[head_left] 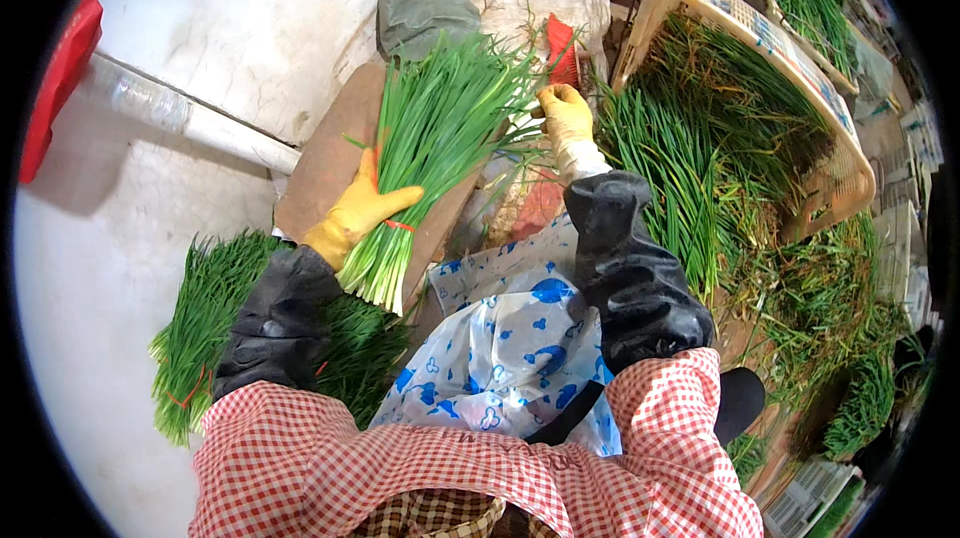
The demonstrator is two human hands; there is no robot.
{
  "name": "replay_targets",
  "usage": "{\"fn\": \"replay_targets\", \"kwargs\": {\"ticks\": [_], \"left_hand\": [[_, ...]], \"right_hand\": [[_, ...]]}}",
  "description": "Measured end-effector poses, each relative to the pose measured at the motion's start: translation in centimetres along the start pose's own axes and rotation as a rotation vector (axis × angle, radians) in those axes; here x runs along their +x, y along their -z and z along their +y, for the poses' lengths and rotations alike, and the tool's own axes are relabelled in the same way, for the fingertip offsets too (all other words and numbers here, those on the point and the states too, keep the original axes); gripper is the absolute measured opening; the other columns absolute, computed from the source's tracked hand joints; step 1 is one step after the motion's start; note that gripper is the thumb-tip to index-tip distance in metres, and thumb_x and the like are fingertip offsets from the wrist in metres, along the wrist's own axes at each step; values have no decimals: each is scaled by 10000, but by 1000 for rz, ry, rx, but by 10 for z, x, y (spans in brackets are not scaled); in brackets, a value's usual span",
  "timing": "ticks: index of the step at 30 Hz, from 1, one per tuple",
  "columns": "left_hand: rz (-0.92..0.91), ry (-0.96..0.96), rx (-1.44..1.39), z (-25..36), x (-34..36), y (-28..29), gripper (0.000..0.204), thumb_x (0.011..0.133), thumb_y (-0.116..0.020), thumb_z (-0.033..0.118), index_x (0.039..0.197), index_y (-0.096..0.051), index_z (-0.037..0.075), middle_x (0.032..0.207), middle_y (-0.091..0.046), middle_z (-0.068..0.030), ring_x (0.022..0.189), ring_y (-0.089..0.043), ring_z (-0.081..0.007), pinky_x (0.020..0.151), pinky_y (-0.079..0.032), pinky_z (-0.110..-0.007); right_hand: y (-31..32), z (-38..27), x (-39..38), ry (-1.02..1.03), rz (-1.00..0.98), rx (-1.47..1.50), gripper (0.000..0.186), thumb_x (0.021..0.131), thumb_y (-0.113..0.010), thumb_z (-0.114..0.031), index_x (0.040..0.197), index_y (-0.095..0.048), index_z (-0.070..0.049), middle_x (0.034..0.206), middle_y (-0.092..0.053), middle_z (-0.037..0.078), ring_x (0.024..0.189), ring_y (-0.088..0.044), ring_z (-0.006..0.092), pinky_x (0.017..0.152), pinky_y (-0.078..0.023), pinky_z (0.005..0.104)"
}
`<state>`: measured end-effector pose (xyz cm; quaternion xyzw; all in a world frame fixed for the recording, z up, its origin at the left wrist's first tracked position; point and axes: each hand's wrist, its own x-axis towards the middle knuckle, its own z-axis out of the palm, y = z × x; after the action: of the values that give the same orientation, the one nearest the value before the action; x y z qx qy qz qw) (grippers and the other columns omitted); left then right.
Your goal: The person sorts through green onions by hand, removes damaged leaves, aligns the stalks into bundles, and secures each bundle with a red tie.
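We saw the left hand [358, 210] reaching up and inward, half closed around a bunch [435, 123], thumb across its stalks. The right hand [567, 118] stretched forward just beside the leaves, fingers curled; we could not tell whether it held anything. The bunch lay slanting over a board [320, 173], pale ends toward us at lower left, green tips upper right.

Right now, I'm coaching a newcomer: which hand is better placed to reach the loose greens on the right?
Probably the right hand: nearer the loose greens, though perhaps not empty; the left hand grips the tied bundle.
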<state>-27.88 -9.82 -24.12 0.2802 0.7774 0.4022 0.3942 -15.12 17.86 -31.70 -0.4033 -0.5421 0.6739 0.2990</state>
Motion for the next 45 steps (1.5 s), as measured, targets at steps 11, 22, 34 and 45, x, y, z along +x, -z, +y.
{"fn": "replay_targets", "kwargs": {"ticks": [11, 22, 34, 45], "left_hand": [[473, 32, 504, 14, 56, -48, 985, 786, -634, 485, 1425, -133, -73, 1411, -322, -290, 1304, -357, -366, 1061, -305, -347], [541, 80, 627, 2, 47, -24, 799, 852, -579, 429, 1395, -237, -47, 1326, -430, -285, 1212, -456, -391, 996, -377, -389], [531, -98, 578, -14, -50, -2, 1000, 701, -705, 479, 1388, -238, -78, 1314, -430, -262, 1233, -421, -373, 1024, -347, -402], [524, 44, 962, -36, -61, -38, 974, 656, -730, 457, 1366, -274, -28, 1296, -421, -195, 1160, -456, -353, 945, -408, -427]], "right_hand": [[-44, 55, 94, 95, 89, -161, 392, 759, -730, -333, 937, -659, 9, 757, -637, 49, 639, -541, 133, 619, -434, 276], [-23, -64, -53, 251, -82, 22, 207, 914, -579, -201, 869, -646, -10, 742, -634, 31, 560, -518, 92, 528, -423, 253], [-19, -47, -140, 158, -212, 761, 310, 950, -526, -273, 830, -575, 9, 874, -627, 133, 840, -612, 208, 861, -483, 369], [-33, -35, -172, 122, -392, 692, 277, 963, -504, -253, 833, -547, -13, 784, -624, 113, 614, -544, 155, 645, -483, 301]]}}
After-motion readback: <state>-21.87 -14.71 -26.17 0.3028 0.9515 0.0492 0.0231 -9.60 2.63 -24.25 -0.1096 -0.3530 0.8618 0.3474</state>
